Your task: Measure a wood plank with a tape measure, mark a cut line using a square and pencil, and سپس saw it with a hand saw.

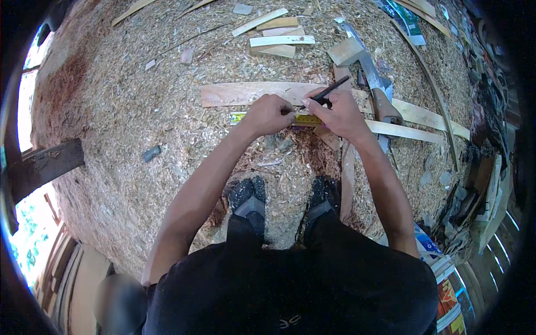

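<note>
At twelve o'clock, your right hand [338,111] holds a dark pen [337,84] in its fingers; your left hand [269,114] has its fingers pinched on the yellow tape measure [307,119], nearside of the pale board [231,94].

Yellow tape measure [308,119] carrying dark markings, figures appearing too small to read. Black shirt [290,279] showing pale curved emblem [290,322]; green-white bag [410,25] showing blurred, unreadable print.
</note>
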The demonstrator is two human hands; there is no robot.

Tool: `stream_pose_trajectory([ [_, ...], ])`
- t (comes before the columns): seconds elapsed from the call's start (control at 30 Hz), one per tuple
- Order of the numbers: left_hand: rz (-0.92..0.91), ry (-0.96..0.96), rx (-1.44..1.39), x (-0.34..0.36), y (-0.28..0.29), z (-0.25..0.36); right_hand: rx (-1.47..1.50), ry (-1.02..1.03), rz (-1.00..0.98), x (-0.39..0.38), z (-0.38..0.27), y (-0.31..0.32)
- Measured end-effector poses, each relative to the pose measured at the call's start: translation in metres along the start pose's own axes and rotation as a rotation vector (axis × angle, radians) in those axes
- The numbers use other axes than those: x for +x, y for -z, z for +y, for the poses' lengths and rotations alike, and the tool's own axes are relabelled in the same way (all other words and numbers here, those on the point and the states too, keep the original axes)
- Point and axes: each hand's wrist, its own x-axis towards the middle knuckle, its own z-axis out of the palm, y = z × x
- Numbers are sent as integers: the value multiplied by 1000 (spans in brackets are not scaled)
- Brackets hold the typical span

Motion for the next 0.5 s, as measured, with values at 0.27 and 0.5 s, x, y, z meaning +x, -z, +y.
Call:
stream_pose_trajectory([
  [0.27, -3, 26, -8, 3, -1, 1, -142, 143, -16, 2, 15, -6],
  [0.5, 22, 3, -7, 5, -4, -2, -194, 135, -87, 3, 12, -6],
])
